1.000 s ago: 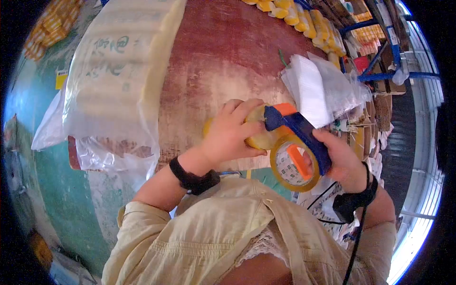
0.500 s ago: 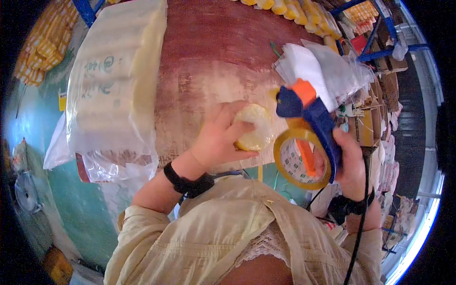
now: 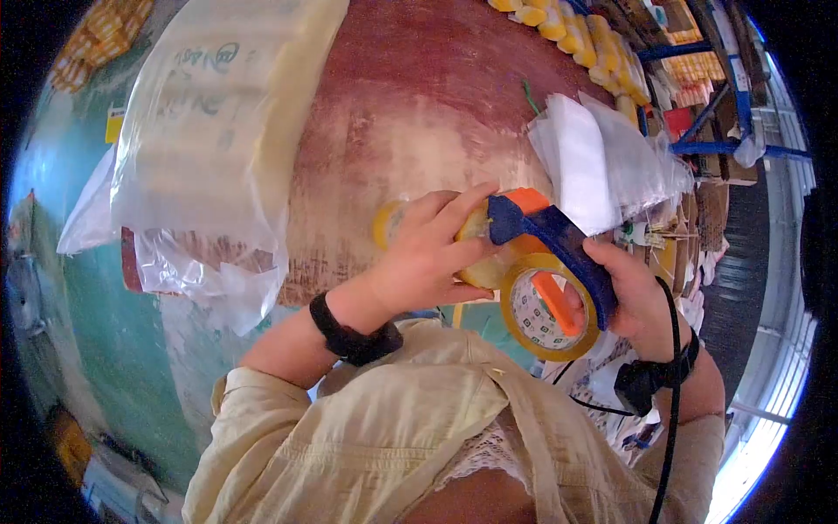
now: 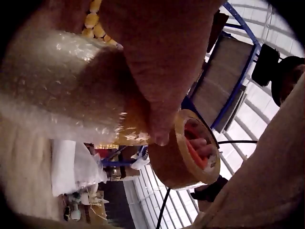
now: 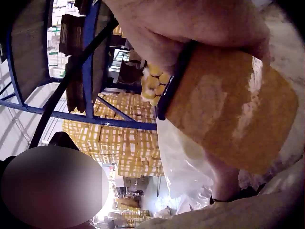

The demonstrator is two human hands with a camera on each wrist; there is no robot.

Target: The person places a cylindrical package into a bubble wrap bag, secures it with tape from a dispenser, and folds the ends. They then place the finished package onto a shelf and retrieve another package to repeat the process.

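Left hand (image 3: 419, 262) curled round a plastic-wrapped yellow roll (image 3: 478, 272), fingers over its top. Right hand (image 3: 642, 301) closed on a blue tape dispenser (image 3: 572, 253), its head at the roll's right end. Table (image 3: 393, 113), left to right: bulky plastic bag (image 3: 205, 148), roll, white sheets (image 3: 580, 162).

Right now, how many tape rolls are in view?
1: the tape roll, mounted on the blue dispenser in the right hand, just beside the left hand. More could be hidden in the clutter beyond the table.
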